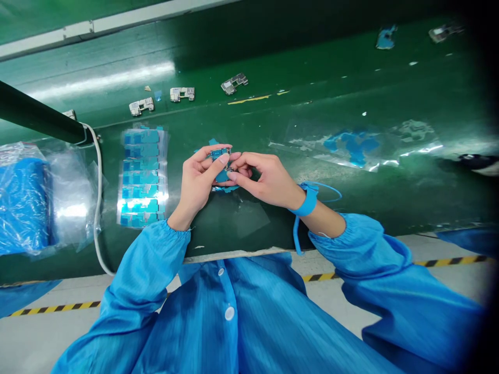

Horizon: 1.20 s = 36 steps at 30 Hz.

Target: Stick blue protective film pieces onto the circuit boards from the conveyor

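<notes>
Both my hands meet over the green belt (pixel 273 114) just in front of me. My left hand (pixel 198 179) pinches a small metal part covered with blue film (pixel 219 154) between thumb and fingers. My right hand (pixel 265 179) is closed on the same part from the right, its fingertips at the film's edge. A blue strap with a coiled cord (pixel 307 200) sits on my right wrist. A clear sheet carrying several blue film stickers (pixel 143 176) lies on the belt left of my hands.
Three small metal parts (pixel 141 106) (pixel 182 94) (pixel 234 83) lie farther back on the belt. A plastic bag with blue contents (pixel 27 202) sits at the left beside a white cable (pixel 98 208). Peeled clear film with blue scraps (pixel 354 145) lies at the right.
</notes>
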Each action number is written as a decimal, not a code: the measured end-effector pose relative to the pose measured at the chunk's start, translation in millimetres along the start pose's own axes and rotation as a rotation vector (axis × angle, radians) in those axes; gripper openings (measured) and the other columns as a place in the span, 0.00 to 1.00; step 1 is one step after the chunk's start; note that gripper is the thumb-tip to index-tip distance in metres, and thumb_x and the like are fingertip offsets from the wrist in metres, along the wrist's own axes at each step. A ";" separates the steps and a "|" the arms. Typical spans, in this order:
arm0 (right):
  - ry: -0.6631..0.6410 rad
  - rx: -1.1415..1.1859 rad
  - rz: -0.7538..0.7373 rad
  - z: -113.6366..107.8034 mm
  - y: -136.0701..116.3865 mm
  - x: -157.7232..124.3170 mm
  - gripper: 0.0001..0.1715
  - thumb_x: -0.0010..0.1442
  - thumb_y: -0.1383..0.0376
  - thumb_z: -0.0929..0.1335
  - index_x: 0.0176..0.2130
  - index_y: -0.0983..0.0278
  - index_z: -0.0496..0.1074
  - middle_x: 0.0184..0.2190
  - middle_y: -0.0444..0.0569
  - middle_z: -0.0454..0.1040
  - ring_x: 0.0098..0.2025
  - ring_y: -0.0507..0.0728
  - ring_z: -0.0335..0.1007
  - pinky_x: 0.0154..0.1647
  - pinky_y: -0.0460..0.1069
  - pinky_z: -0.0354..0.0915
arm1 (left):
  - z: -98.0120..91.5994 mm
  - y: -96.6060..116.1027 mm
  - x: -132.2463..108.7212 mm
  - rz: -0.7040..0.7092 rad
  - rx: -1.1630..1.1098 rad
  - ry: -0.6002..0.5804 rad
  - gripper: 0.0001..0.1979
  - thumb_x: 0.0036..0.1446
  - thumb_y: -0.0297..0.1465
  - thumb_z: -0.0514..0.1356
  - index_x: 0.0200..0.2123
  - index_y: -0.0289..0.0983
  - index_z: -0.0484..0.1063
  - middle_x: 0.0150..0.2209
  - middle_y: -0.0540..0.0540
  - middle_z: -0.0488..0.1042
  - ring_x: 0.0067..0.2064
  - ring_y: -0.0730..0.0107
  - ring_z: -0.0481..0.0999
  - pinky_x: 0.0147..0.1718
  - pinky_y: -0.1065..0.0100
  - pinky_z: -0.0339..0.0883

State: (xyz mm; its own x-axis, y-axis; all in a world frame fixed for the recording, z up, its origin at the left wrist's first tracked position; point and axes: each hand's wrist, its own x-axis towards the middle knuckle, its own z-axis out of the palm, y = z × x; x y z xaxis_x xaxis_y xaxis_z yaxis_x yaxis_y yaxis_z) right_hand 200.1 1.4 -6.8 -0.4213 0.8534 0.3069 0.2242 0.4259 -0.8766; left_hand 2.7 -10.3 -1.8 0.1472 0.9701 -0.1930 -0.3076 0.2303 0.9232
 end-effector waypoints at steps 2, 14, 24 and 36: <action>-0.009 0.012 0.030 1.2 0.9 0.1 0.11 0.72 0.61 0.74 0.37 0.61 0.74 0.26 0.38 0.63 0.28 0.51 0.58 0.31 0.49 0.58 | 1.0 0.1 0.0 -0.003 -0.006 0.008 0.23 0.62 0.47 0.78 0.54 0.42 0.82 0.46 0.46 0.90 0.38 0.60 0.92 0.35 0.63 0.91; -0.016 0.151 0.201 1.4 0.2 2.6 0.26 0.76 0.44 0.71 0.35 0.60 0.79 0.32 0.48 0.81 0.31 0.56 0.71 0.34 0.52 0.68 | 0.0 3.1 -1.8 -0.017 -0.066 -0.024 0.29 0.57 0.39 0.81 0.59 0.41 0.81 0.51 0.42 0.90 0.51 0.47 0.93 0.44 0.56 0.93; 0.003 0.209 0.212 1.9 0.6 2.5 0.24 0.70 0.45 0.77 0.37 0.61 0.77 0.24 0.38 0.67 0.27 0.51 0.58 0.30 0.49 0.59 | 0.2 2.4 -0.1 -0.005 -0.049 -0.051 0.31 0.59 0.44 0.80 0.62 0.43 0.79 0.54 0.41 0.89 0.61 0.44 0.88 0.44 0.59 0.92; 0.541 -0.342 0.386 -142.8 102.8 119.8 0.14 0.60 0.65 0.82 0.35 0.64 0.75 0.22 0.39 0.65 0.29 0.51 0.64 0.42 0.54 0.67 | -3.0 13.8 1.8 0.036 -0.017 0.124 0.20 0.66 0.38 0.68 0.58 0.38 0.77 0.55 0.39 0.88 0.37 0.68 0.90 0.35 0.70 0.84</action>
State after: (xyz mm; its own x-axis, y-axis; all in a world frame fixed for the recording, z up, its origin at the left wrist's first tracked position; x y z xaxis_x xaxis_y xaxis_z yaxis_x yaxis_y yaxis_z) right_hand 298.1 190.3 -7.2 0.2137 0.9523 0.2178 0.5670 0.0607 -0.8215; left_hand -4.1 -5.1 9.6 0.0190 0.9796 -0.2003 -0.3271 0.1954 0.9246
